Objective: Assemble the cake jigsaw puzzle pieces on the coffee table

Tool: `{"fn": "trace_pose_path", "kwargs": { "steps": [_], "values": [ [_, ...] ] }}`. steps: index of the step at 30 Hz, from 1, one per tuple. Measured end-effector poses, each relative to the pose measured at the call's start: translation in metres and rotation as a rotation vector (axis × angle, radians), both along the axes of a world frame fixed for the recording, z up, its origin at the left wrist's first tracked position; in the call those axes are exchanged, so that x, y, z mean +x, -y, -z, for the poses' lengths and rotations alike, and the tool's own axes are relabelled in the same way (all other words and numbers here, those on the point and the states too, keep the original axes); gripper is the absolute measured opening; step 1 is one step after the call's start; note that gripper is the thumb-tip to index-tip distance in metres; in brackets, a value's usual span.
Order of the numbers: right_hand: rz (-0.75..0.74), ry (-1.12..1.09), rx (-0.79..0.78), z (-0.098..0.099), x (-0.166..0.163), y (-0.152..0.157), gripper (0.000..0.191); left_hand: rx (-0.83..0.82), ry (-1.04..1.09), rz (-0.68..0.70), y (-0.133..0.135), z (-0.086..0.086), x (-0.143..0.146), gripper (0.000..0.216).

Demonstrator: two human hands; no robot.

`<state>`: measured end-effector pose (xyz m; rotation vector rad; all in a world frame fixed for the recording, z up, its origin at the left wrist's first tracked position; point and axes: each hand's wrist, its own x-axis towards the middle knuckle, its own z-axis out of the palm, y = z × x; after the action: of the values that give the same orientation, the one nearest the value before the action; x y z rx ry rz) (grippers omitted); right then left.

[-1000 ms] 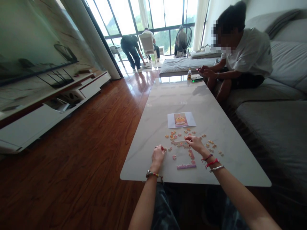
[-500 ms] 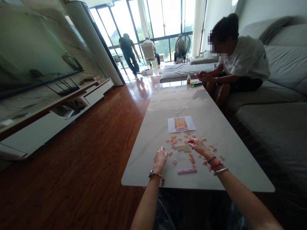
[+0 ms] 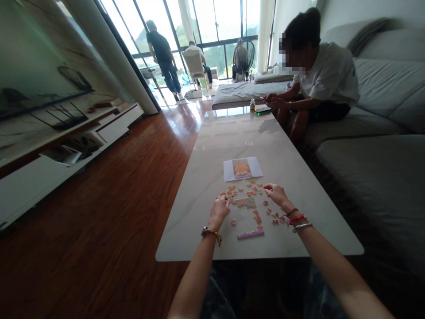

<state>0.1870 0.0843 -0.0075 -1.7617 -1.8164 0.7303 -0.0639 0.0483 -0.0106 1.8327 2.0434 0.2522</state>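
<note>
Several small puzzle pieces (image 3: 247,191) lie scattered on a pale marble table (image 3: 239,137). A partly joined strip of pieces (image 3: 243,203) sits between my hands, and a pink edge strip (image 3: 250,234) lies nearer to me. My left hand (image 3: 219,208) rests curled at the left end of the joined strip, fingers closed; what it holds is too small to see. My right hand (image 3: 276,193) hovers over loose pieces on the right, fingers pinched together. A reference picture (image 3: 242,169) lies just beyond the pieces.
A person in a white shirt (image 3: 323,75) sits on the grey sofa (image 3: 375,146) at the table's far right, holding a phone. A small bottle (image 3: 252,105) stands at the far end. A TV unit (image 3: 59,150) lines the left wall. People stand and sit by the windows (image 3: 162,53).
My left hand moved right up to the joined strip. My right hand shifted slightly right, off the strip. The view swung a little; the standing person at the back straightened and walked left.
</note>
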Motion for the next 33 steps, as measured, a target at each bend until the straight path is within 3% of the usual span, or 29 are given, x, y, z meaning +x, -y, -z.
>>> {"fn": "trace_pose_path", "kwargs": {
  "steps": [5,8,15,21,27,33],
  "values": [
    [0.059,-0.007,-0.022,0.001,0.031,0.011,0.02,0.023,0.038,0.05,-0.005,0.0,0.024,0.02],
    [0.085,-0.015,-0.02,0.001,0.043,0.018,0.021,0.026,0.036,0.011,-0.008,-0.002,0.027,0.021],
    [0.004,-0.043,-0.018,0.008,0.024,0.024,0.022,-0.005,-0.04,-0.222,-0.002,0.002,-0.014,0.021],
    [-0.032,-0.051,-0.014,0.007,0.006,0.04,0.022,-0.013,-0.003,-0.149,-0.002,0.012,-0.01,0.02],
    [0.0,-0.069,-0.033,0.01,0.036,0.061,0.026,-0.04,0.022,-0.108,-0.008,0.015,0.008,0.021],
    [0.052,-0.093,-0.021,0.007,0.056,0.078,0.028,-0.027,0.009,-0.085,-0.008,0.015,0.008,0.016]
  ]
}}
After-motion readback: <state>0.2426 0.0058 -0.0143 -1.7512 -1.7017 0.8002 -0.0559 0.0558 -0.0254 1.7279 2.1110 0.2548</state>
